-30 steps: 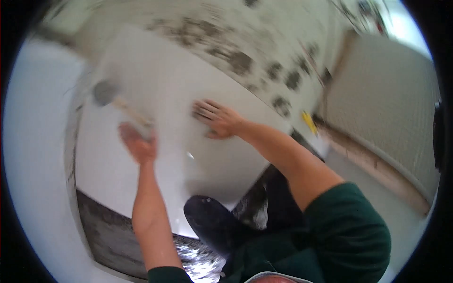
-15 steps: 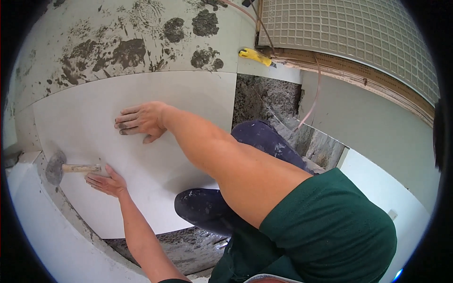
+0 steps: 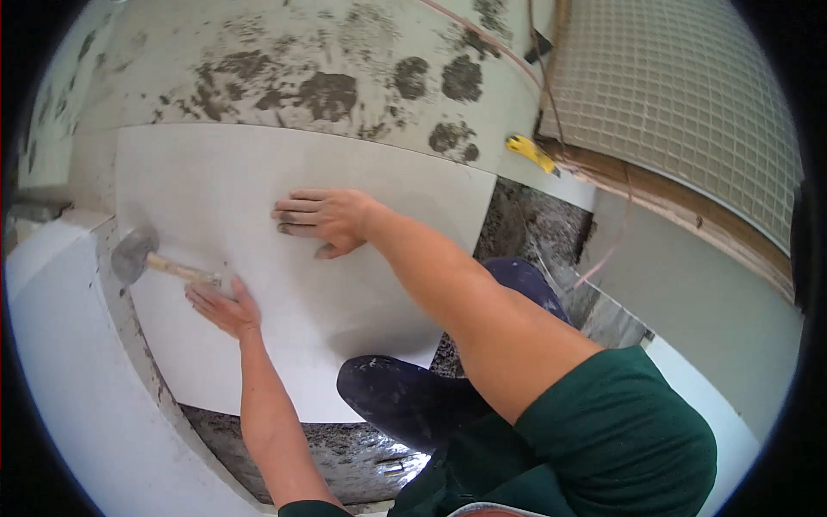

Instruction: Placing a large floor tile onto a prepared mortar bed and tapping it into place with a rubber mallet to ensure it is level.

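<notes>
A large white tile [image 3: 207, 172] lies on the floor in front of me. My right hand [image 3: 327, 222] is spread palm-down on it around the middle, with grey smudges on the fingers. Lower and to the left, my left hand [image 3: 226, 308] lies flat on the same tile, fingers stretched out. Just above its fingertips is the wooden handle of a rubber mallet [image 3: 134, 257]. The mallet's round grey head rests at the tile's left edge, beside the wall. Neither hand holds anything.
Mortar-smeared tiles [image 3: 327, 95] stretch beyond the far edge. A yellow utility knife [image 3: 531, 153] lies near stacked tiles [image 3: 663, 95] with gridded backs at the upper right. A pinkish cord [image 3: 482, 36] trails nearby. Dark, wet mortar [image 3: 534, 220] shows along the tile's right side. My knee [image 3: 396, 388] is at its near edge.
The view has turned, so the whole scene sits further right and slightly rotated. Both hands remain on the tile in nearly the same spots, and the mallet still lies beside the left one.
</notes>
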Demonstrator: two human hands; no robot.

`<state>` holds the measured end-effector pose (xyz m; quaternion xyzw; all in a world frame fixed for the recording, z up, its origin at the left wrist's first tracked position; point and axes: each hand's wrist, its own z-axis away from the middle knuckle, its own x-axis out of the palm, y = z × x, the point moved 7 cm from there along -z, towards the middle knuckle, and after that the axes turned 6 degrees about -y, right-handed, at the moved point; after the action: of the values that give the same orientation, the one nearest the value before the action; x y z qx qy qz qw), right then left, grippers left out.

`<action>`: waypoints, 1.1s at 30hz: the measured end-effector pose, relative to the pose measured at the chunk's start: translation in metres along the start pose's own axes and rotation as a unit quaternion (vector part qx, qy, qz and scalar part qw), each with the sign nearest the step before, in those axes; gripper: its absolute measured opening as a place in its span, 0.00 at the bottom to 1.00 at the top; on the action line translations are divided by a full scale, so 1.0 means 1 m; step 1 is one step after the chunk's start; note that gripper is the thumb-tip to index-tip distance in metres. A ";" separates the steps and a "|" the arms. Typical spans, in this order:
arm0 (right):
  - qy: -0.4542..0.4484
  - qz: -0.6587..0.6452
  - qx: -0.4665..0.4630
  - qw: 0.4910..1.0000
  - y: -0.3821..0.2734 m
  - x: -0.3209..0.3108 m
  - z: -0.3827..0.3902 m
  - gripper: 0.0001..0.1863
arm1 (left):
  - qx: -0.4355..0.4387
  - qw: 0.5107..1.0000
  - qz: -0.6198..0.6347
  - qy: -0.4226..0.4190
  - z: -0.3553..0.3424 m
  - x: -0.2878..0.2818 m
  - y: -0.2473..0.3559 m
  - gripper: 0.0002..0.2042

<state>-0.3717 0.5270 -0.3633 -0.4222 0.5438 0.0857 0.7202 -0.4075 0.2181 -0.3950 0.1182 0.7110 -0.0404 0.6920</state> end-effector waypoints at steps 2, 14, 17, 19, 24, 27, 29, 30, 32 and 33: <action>-0.013 0.002 -0.002 1.000 -0.005 -0.001 -0.001 0.46 | -0.015 1.000 0.025 -0.010 0.000 -0.006 0.002 0.48; 0.036 0.069 0.336 0.939 0.028 -0.010 -0.027 0.47 | -0.075 0.993 0.062 -0.060 0.001 -0.016 -0.006 0.52; 0.067 0.085 0.382 0.918 0.037 -0.017 -0.036 0.49 | -0.086 0.992 0.050 -0.080 -0.003 -0.013 -0.005 0.52; 0.072 0.098 0.375 0.919 0.042 -0.020 -0.031 0.49 | -0.100 0.989 0.061 -0.089 -0.011 -0.014 0.012 0.52; 0.057 0.112 0.388 0.913 0.035 -0.022 -0.040 0.49 | -0.134 0.984 0.034 -0.113 -0.004 -0.022 0.004 0.51; 0.051 0.096 0.372 0.922 0.030 -0.014 -0.048 0.50 | -0.150 0.982 0.039 -0.108 0.007 -0.025 -0.008 0.50; 0.027 0.139 0.380 0.914 0.035 -0.006 -0.046 0.51 | -0.139 0.979 0.104 -0.103 0.010 -0.020 -0.015 0.47; 0.056 0.145 0.368 0.917 0.039 -0.011 -0.039 0.50 | -0.170 0.976 0.093 -0.101 0.008 -0.017 -0.019 0.47; 0.090 0.156 0.362 0.915 0.051 -0.019 -0.032 0.50 | -0.225 0.969 0.093 -0.037 0.000 -0.019 -0.045 0.44; 0.091 0.160 0.370 0.911 0.050 -0.014 -0.031 0.50 | -0.250 0.964 0.078 -0.039 0.016 -0.020 -0.074 0.44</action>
<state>-0.4280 0.5413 -0.3791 -0.0393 0.6602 -0.0463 0.7486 -0.4082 0.1406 -0.3839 -0.0049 0.6591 0.1884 0.7280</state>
